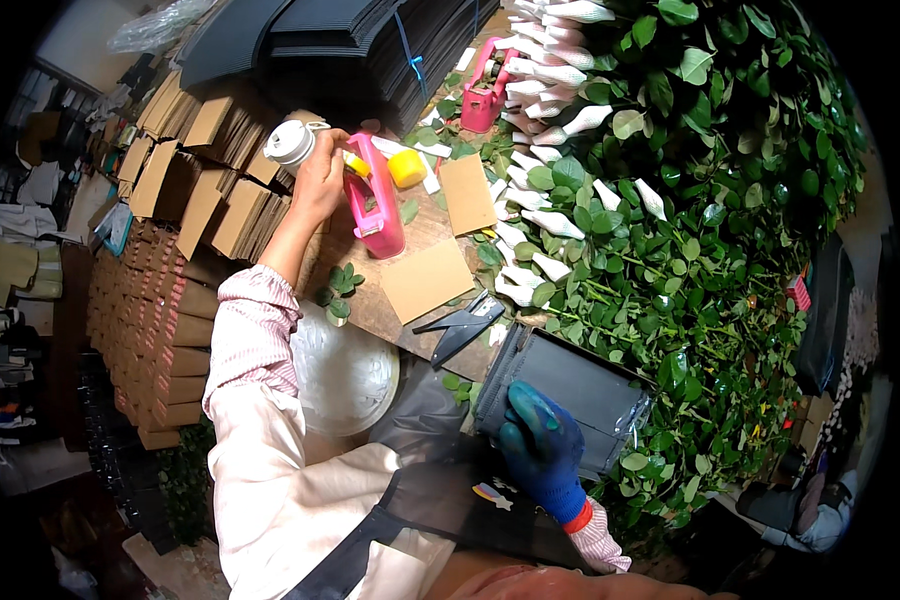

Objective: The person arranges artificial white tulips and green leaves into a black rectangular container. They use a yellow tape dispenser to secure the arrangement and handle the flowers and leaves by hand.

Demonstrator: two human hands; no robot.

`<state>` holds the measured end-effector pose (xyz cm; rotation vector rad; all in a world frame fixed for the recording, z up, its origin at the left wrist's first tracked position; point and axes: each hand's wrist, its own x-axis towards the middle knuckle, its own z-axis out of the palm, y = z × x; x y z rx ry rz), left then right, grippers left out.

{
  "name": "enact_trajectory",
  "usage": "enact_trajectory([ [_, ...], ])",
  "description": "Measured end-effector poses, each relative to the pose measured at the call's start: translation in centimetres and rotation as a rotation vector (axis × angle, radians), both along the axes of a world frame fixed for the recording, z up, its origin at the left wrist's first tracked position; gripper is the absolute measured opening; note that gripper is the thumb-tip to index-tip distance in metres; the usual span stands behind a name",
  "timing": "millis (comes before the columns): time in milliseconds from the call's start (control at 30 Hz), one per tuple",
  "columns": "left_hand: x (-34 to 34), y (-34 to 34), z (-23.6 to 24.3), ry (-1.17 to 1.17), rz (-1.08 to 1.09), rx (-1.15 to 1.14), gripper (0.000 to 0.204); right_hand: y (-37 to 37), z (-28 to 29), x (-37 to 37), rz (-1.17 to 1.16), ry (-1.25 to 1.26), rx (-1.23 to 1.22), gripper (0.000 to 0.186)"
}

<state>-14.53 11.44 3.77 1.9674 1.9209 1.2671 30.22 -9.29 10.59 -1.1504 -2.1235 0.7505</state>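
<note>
My bare left hand is closed at a bottle with a white lid and a loop on top; the hand hides most of the bottle's body. Just right of those fingers stands a pink tape dispenser with a yellow roll in it. My right hand, in a blue glove with a red cuff, lies with extended fingers on a dark grey plastic panel in front of me. A black stapler rests between the panel and a brown card.
Leafy rose stems with white net-sleeved heads pile up at the right. Left are stacked folded cartons; grey sheets lie at the back. A second pink dispenser, a yellow roll and a round metal seat are also here.
</note>
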Motion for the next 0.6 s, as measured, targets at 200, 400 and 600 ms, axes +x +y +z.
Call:
enact_trajectory([
  [200,0.4,-0.8,1.7,-0.090,-0.067,-0.205,0.036,0.0,0.2,-0.1,-0.009,-0.006,0.030,0.040],
  [400,0.9,-1.6,0.8,0.096,-0.148,-0.204,0.063,0.0,0.4,0.2,-0.001,-0.006,0.011,0.039],
  [600,1.2,-1.8,-0.4,0.063,-0.157,-0.204,0.059,0.0,0.0,0.3,0.000,-0.006,0.018,0.039],
])
